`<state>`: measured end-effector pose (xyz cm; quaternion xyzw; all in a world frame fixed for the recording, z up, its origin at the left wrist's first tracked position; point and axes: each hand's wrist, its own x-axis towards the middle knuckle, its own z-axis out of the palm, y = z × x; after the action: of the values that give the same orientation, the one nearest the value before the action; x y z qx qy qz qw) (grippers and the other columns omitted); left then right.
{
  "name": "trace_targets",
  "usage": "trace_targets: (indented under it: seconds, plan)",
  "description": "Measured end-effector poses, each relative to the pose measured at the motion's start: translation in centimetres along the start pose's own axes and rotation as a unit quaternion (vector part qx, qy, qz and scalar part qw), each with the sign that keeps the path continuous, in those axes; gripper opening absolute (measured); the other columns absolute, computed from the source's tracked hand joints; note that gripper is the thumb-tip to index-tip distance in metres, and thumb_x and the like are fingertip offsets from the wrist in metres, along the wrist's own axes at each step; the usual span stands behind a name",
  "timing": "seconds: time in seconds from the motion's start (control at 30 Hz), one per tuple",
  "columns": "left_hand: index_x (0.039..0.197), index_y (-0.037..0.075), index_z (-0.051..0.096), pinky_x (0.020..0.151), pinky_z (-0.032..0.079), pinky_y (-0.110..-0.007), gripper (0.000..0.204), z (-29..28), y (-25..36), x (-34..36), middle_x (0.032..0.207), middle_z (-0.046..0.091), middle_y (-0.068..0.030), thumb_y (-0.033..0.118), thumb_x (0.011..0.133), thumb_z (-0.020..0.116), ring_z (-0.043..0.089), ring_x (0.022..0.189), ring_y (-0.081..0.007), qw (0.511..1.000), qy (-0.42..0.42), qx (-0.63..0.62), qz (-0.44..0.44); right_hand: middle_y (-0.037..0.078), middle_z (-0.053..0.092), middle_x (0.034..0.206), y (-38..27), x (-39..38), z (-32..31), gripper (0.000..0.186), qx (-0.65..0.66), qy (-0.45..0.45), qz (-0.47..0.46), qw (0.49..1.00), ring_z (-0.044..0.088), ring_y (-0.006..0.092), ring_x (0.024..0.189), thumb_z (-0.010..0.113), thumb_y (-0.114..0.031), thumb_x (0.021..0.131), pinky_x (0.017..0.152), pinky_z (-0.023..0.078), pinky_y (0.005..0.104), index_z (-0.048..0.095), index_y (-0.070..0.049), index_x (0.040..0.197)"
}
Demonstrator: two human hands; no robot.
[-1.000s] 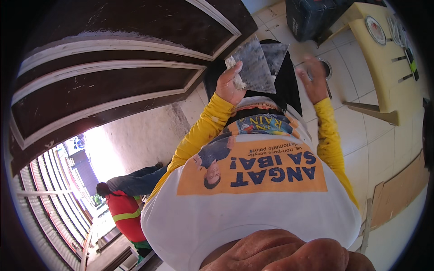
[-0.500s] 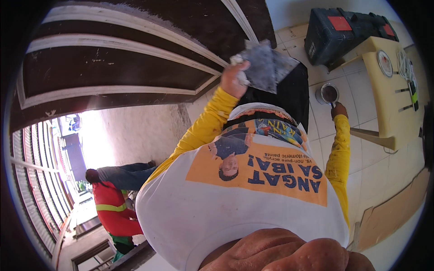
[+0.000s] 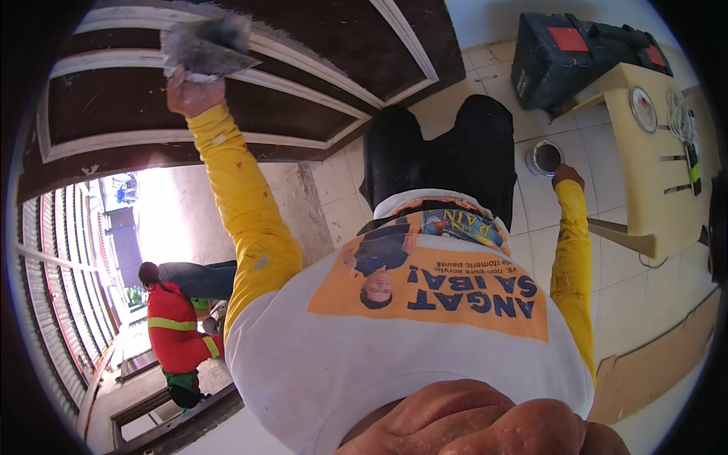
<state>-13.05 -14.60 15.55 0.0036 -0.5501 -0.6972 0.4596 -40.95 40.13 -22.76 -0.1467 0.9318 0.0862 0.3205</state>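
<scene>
"What's underfoot?"

"A pale tiled floor (image 3: pixel 610 265), glossy in places, laid in a grid. A cream plastic furniture piece (image 3: pixel 644 197) with slots stands on it at the right."

"Any walls?"

"A pale wall (image 3: pixel 485 23) beyond the far edge of the tiling."

"And the light?"

"Strongest at the left, where a bright opening (image 3: pixel 159 212) burns out to white. Ribbed panels (image 3: pixel 57 258) lie left of it."

"That rough beige surface (image 3: pixel 284 205) beside the glare?"

"Wall or ground, I can't tell."
</scene>
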Motion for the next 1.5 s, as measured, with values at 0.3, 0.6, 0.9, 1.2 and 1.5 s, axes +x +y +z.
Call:
trace_targets:
  seconds: [0.3,0.6,0.9,1.2,1.5]
  plan:
    - [0.126,0.012,0.058,0.103,0.037,-0.056,0.061,-0.3,-0.1,0.4,0.128,0.057,-0.0121,0.03,0.068,0.059,0.052,0.118,-0.035,0.999,0.016,-0.022,0.035,0.017,0.064,0.118,0.5,0.3,-1.1,0.027,-0.01,-0.025,-0.02,0.999,0.061,0.033,0.112,0.053,-0.014,0.089,0.09,0.051,0.0428,0.066,-0.006,0.111]
    - [0.127,0.011,0.056,0.103,0.036,-0.056,0.061,-0.4,-1.7,0.5,0.127,0.058,-0.0109,0.03,0.07,0.058,0.052,0.119,-0.0341,0.998,0.0,0.024,0.05,0.017,0.064,0.115,-3.5,-0.1,-0.4,0.025,0.019,0.013,-0.058,0.998,0.062,0.0326,0.107,0.053,-0.013,0.088,0.09,0.05,0.0435,0.064,-0.007,0.109]
    - [0.125,0.013,0.062,0.114,0.019,-0.057,0.054,-3.6,-1.8,-2.6,0.119,0.065,-0.0138,0.036,0.077,0.054,0.062,0.106,-0.0372,0.987,-0.147,-0.023,-0.054,0.01,0.067,0.111,-5.0,-2.3,-2.9,0.026,-0.096,0.022,-0.058,0.993,0.066,0.0278,0.103,0.044,-0.019,0.095,0.083,0.054,0.0415,0.067,-0.012,0.107]
    - [0.124,-0.001,0.056,0.104,0.04,-0.05,0.053,-4.6,-9.1,-14.8,0.118,0.062,-0.0221,0.026,0.078,0.057,0.059,0.112,-0.0365,0.94,0.0,-0.153,-0.304,0.017,0.067,0.111,-4.6,-1.6,-3.0,0.027,-0.009,-0.041,-0.035,0.999,0.064,0.0343,0.106,0.055,-0.014,0.087,0.089,0.052,0.0436,0.068,-0.006,0.109]
    - [0.127,0.001,0.054,0.104,0.04,-0.045,0.051,1.9,-14.4,-18.8,0.124,0.06,-0.0134,0.023,0.081,0.058,0.057,0.116,-0.032,0.917,0.064,-0.12,-0.375,0.024,0.064,0.113,-2.6,2.8,5.4,0.029,0.201,0.007,-0.016,0.98,0.061,0.0395,0.108,0.056,-0.016,0.085,0.092,0.049,0.0456,0.063,-0.003,0.11]
